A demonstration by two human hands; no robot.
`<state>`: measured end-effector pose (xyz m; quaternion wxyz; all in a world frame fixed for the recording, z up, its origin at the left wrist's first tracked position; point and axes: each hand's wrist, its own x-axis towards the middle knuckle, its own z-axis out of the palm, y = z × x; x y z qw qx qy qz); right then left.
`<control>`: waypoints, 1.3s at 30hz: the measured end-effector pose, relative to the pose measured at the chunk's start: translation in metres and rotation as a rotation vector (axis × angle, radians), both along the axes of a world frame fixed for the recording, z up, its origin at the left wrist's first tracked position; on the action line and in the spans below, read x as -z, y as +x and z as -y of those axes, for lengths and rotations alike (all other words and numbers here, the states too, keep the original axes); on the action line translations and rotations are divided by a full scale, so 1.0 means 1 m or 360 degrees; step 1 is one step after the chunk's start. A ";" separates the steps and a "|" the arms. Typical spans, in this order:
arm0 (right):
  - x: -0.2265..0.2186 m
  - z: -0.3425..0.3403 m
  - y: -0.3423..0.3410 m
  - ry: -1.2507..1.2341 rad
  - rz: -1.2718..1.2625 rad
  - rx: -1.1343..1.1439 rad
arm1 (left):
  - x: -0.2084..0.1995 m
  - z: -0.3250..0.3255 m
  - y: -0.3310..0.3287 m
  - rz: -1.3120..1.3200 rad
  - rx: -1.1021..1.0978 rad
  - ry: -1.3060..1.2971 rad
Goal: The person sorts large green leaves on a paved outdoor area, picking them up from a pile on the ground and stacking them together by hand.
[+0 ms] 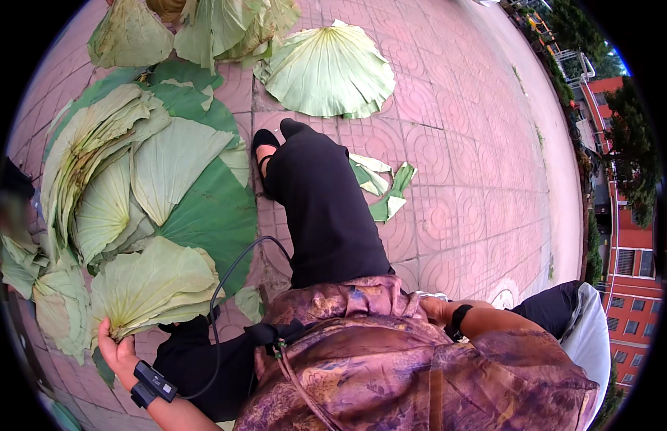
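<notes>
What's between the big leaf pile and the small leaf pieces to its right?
In the head view, your black-trousered leg and pink paving lie between the leaf pile and the leaf pieces.

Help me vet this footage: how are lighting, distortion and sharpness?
Head view: soft daylight, no hard shadows on the pink paving; head view: fisheye curves the paving lines, corners black; head view: pale leaf at the left hand shows fairly sharp veins.

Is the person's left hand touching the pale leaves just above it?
Touching. The head view shows the left hand directly against the narrow lower end of the pale leaves, without visible gap.
</notes>
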<state>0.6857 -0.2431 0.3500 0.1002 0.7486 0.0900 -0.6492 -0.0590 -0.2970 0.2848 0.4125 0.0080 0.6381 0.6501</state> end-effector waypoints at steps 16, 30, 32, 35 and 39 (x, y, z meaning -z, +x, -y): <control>-0.002 -0.065 0.002 -0.0722 -0.1258 -0.2364 | -0.026 -0.032 0.019 0.0488 -0.0450 -0.0162; -0.090 -0.227 -0.358 0.2179 -0.1259 -0.2303 | -0.081 -0.080 0.125 0.0015 -0.0139 0.0315; -0.069 -0.215 -0.390 0.2235 -0.1399 -0.2279 | -0.092 -0.090 0.147 -0.0028 -0.0038 0.0176; -0.042 -0.191 -0.425 0.2245 -0.1540 -0.2086 | -0.094 -0.108 0.184 0.0021 0.0083 0.0308; -0.024 -0.179 -0.424 0.2109 -0.1566 -0.2120 | -0.088 -0.124 0.217 0.0031 0.0149 0.0287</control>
